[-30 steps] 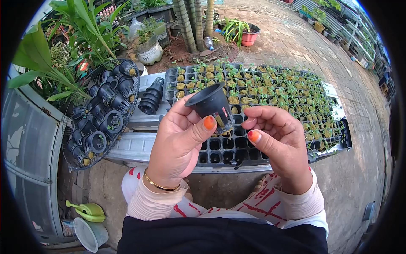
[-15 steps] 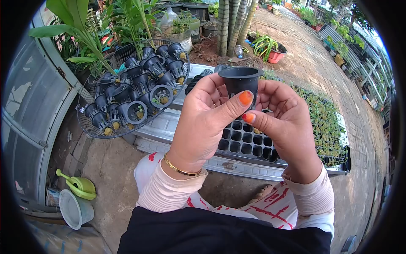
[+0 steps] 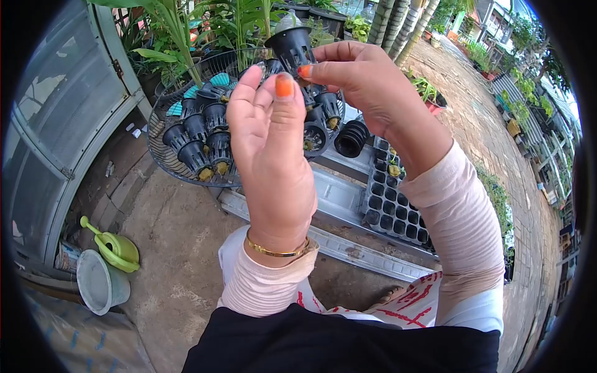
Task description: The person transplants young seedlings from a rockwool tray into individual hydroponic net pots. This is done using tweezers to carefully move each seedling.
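My right hand [image 3: 372, 84] grips a black net pot [image 3: 290, 45] near its lower part, between thumb and fingers. The pot is slightly tilted, over the wire basket [image 3: 163, 163]. Just below and left of it is my left hand [image 3: 273, 149], raised with thumb and fingers apart and nothing seen in it. Behind my left hand, the basket holds several black net pots [image 3: 194, 159] lying on their sides, with yellowish plugs at their bases. My hands hide part of the basket. A stack of nested black pots [image 3: 352, 138] lies beside it.
A black cell tray [image 3: 390, 206] stands on the metal bench [image 3: 336, 194], with green seedlings [image 3: 494, 186] further right. On the floor at left are a green watering can [image 3: 118, 252] and a grey bucket [image 3: 102, 283]. Potted plants and slim trunks [image 3: 404, 28] stand behind.
The net pot has moved left and up, from between both hands to over the basket in my right hand. My left hand has let go and opened. The view has shifted left.
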Demonstrator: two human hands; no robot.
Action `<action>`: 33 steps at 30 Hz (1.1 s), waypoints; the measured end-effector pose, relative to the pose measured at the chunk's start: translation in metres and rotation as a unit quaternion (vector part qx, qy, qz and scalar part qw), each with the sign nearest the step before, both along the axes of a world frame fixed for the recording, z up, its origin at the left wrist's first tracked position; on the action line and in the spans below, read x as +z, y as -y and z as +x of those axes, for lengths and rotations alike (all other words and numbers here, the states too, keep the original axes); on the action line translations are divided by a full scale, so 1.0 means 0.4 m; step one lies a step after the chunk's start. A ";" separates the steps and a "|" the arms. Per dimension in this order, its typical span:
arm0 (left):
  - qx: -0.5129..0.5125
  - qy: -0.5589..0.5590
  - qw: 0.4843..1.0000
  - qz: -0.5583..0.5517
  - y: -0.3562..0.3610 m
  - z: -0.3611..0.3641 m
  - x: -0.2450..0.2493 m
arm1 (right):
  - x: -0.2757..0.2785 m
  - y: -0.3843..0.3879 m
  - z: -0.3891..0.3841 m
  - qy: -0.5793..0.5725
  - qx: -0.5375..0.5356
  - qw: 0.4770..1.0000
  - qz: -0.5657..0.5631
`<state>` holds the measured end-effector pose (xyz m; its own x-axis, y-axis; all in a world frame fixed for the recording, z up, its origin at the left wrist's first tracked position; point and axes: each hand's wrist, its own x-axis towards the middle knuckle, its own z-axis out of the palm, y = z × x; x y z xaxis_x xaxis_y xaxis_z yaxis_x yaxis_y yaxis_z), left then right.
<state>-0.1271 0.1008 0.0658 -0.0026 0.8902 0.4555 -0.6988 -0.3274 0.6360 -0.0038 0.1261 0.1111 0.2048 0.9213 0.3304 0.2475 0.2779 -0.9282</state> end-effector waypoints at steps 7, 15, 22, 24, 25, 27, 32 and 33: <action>0.218 0.117 0.969 -0.006 -0.067 -0.197 0.025 | -0.028 -0.173 -0.216 0.419 0.003 0.906 -0.059; 0.255 0.149 0.955 -0.022 -0.067 -0.243 0.031 | -0.079 -0.195 -0.322 0.503 0.019 0.864 -0.022; 0.179 0.082 0.980 0.017 -0.060 -0.196 0.025 | 0.032 -0.012 -0.132 0.425 0.030 0.904 0.047; 0.150 0.063 0.986 0.034 -0.055 -0.169 0.021 | 0.073 0.097 -0.030 0.422 0.006 0.898 0.121; 0.133 0.028 0.990 0.046 -0.053 -0.153 0.016 | 0.082 0.143 0.014 0.387 -0.021 0.914 0.124; 0.088 0.001 0.994 0.071 -0.041 -0.110 0.010 | 0.091 0.246 0.089 0.276 -0.068 0.952 0.115; -0.048 -0.162 0.981 0.096 0.003 0.011 -0.018 | 0.048 0.451 0.195 0.298 -0.176 0.924 0.163; -0.076 -0.203 0.970 0.108 0.015 0.033 -0.024 | 0.036 0.489 0.209 0.319 -0.213 0.911 0.154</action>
